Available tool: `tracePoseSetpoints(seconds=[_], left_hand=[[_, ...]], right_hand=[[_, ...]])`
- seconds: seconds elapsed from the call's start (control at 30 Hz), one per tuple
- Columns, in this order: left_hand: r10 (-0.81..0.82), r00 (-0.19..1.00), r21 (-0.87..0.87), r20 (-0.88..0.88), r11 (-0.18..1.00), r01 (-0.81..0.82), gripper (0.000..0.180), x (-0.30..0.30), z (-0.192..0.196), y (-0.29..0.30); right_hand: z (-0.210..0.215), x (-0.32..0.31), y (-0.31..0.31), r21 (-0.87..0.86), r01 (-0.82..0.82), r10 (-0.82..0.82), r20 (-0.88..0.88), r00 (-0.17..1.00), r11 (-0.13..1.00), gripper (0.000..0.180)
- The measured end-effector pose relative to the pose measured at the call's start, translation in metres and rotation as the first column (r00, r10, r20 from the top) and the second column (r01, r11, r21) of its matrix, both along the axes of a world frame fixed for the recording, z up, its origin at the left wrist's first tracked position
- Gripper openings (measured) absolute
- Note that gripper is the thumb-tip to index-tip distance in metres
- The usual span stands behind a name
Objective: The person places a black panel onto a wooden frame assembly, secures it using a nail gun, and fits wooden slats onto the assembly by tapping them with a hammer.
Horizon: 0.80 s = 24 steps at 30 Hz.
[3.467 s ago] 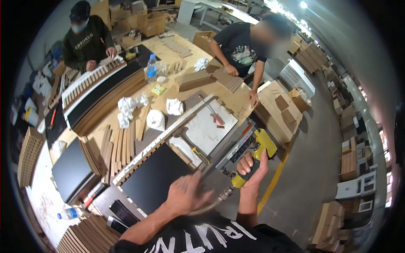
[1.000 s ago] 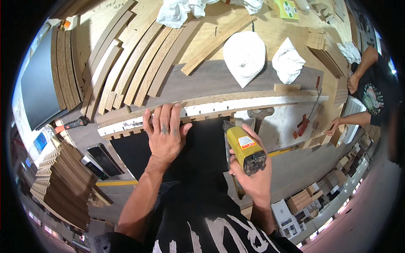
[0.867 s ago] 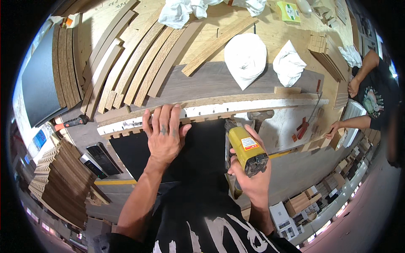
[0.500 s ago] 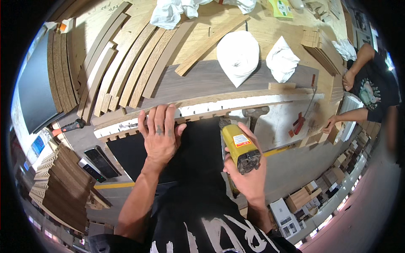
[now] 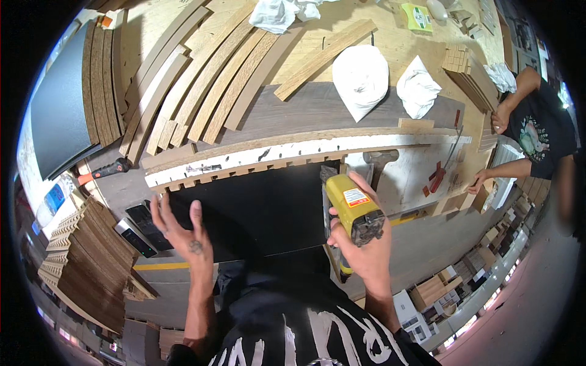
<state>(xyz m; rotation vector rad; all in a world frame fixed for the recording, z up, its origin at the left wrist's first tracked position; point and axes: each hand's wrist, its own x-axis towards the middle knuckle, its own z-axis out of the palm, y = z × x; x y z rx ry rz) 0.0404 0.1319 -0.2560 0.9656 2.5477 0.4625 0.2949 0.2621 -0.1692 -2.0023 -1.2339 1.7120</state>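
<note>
My right hand (image 5: 366, 247) is wrapped round a yellow and black power tool (image 5: 351, 198). It holds the tool over the right end of a black panel (image 5: 256, 210); the tool's working end cannot be made out. My left hand (image 5: 188, 235) is open, fingers spread, over the panel's left end, with its fingertips close to the notched edge of a long strip. That strip (image 5: 238, 160) has a white, dark-marked face and lies along the panel's far edge, a wooden bar behind it. A hammer (image 5: 379, 160) rests just beyond the tool.
Several wooden slats (image 5: 207, 79) lie at the far left. Two white bags (image 5: 360, 79) stand beyond the strip. An orange-handled tool (image 5: 104, 172) and a phone-like black device (image 5: 149, 224) sit left. A co-worker's hands (image 5: 482, 181) are at the right, near red-handled clamps (image 5: 436, 177).
My left hand has come off the white strip and moved left and nearer, its fingers spread. My right hand still holds the power tool, slightly shifted right. The view has shifted a little.
</note>
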Motion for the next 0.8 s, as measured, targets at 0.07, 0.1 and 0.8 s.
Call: tracePoseSetpoints(seconds=[0.07, 0.1, 0.8], left_hand=[[0.11, 0.994, 0.08, 0.001, 0.991, -0.109, 0.063, -0.01, -0.006, -0.001], [0.142, 0.988, 0.069, 0.059, 0.987, -0.146, 0.059, -0.013, -0.009, -0.002], [0.363, 0.885, 0.039, 0.291, 0.92, -0.39, 0.057, -0.022, -0.013, 0.004]], right_hand=[[-0.002, -0.004, -0.001, -0.004, -0.018, 0.019, 0.016, 1.0, 1.0, 0.068], [-0.003, -0.006, -0.002, -0.008, 0.009, -0.009, 0.01, 1.0, 1.0, 0.069], [-0.006, -0.009, 0.002, 0.093, -0.114, 0.112, 0.026, 0.993, 0.989, 0.074]])
